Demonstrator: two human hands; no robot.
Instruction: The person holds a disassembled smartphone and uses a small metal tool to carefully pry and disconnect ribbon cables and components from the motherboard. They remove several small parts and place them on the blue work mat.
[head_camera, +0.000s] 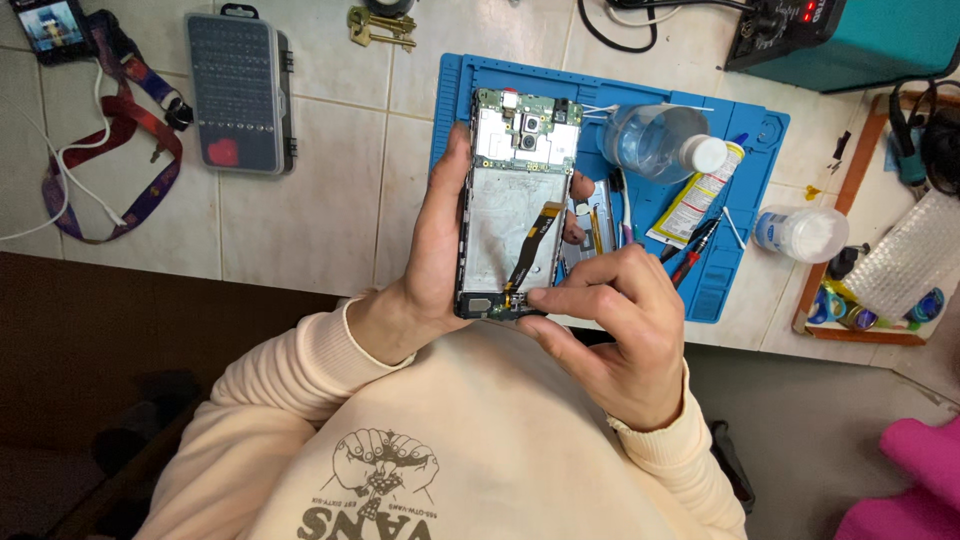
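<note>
Your left hand (432, 262) grips the opened phone (515, 205) over the blue mat (745, 150); your right hand (615, 325) pinches its lower edge. Beyond lie one clear bottle (660, 142), one swab-filled tub (800, 232), one closed bit case (238, 92).

A grey screwdriver bit case (239, 93) lies near the counter's far left corner beside a red-and-blue lanyard (112, 165). Brass keys (380, 27) sit at the far edge. A clear bottle (662, 142) lies on the blue mat (745, 225).

Blue mat (745, 265), cream sleeves (290, 365), orange flex cable (530, 245)
</note>
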